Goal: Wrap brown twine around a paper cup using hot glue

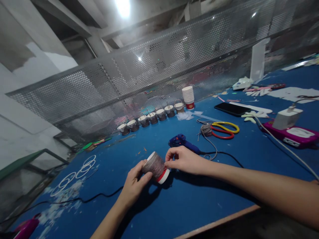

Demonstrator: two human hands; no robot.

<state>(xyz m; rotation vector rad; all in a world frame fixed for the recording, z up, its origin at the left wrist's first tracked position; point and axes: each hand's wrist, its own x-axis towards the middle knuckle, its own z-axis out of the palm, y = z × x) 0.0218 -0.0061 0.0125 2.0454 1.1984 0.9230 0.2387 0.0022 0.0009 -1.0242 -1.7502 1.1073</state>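
My left hand [137, 181] grips a paper cup [163, 176] tilted above the blue table. Grey-brown cord [155, 165] is wound around most of the cup, leaving a red and white band bare at its lower end. The fingertips of my right hand [180, 159] are pinched together against the cup's side, at the edge of the winding, on what looks like the cord; the pinched bit is hidden. Just beyond that hand lies a blue glue gun [183, 142]. A small ball of cord [206, 130] rests further right, its strand trailing toward my right wrist.
Several wrapped cups [152, 118] line the back beside a stack of paper cups [188, 96]. Yellow and red loop handles [225, 126], a phone [231, 109] and a magenta power strip [294, 134] lie right. White rings [83, 171] lie left. A black cable [99, 195] crosses the table.
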